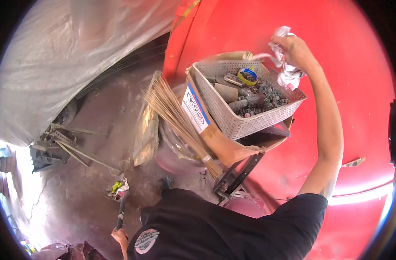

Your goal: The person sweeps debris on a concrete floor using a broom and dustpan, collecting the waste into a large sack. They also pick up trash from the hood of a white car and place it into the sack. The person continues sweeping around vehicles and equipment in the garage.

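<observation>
At the upper right my right hand (pixel 298 52) is closed on a crumpled white wad (pixel 288 79); whether paper or cloth I cannot tell. It hangs over the far right corner of a pale perforated plastic basket (pixel 258 126). Inside the basket are small dark scraps, a cylinder-like piece and a blue and yellow tape roll (pixel 249 82). Low on the left, my left hand (pixel 119 236) grips a dark handle (pixel 121 212). Crumpled white and yellow-green litter (pixel 117 187) shows at the handle's far end; the shape beneath is unclear.
Under the basket is a cardboard box (pixel 222 145), with a stick broom (pixel 174 119) leaning against it. A wooden board (pixel 147 134) stands left of the broom. Metal brackets (pixel 70 141) lie on the floor. Red panel (pixel 354 108) rises at right; plastic sheeting (pixel 46 73) hangs upper left.
</observation>
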Tool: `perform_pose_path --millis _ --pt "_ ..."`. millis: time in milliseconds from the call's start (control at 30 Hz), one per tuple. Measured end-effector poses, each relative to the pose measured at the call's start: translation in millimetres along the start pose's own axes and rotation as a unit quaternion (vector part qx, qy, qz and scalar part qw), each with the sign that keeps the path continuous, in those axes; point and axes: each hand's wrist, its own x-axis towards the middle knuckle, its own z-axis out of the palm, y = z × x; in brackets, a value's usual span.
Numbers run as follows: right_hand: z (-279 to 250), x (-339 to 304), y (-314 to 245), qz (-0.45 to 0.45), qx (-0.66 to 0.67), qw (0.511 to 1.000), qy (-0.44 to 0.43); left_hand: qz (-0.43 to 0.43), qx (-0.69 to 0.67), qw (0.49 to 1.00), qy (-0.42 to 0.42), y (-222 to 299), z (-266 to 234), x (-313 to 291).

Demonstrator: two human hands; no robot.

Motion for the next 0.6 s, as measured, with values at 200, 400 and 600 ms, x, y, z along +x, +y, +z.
perform_pose_path --millis 200,400,600 --pt "19.7 -8.9 -17.3 0.023 0.197 0.975 -0.097 0.005 0.06 0.998 0.006 51.0 2.7 -25.5" --pt "84.1 5.3 -51.4 0.02 0.244 0.904 -0.352 0.023 0.016 1.0 -0.008 47.5 -7.2 -28.8" --pt "96.7 22.4 -49.3 -0.001 0.248 0.861 -0.445 -0.002 0.003 1.0 0.003 39.6 -1.4 -35.4"
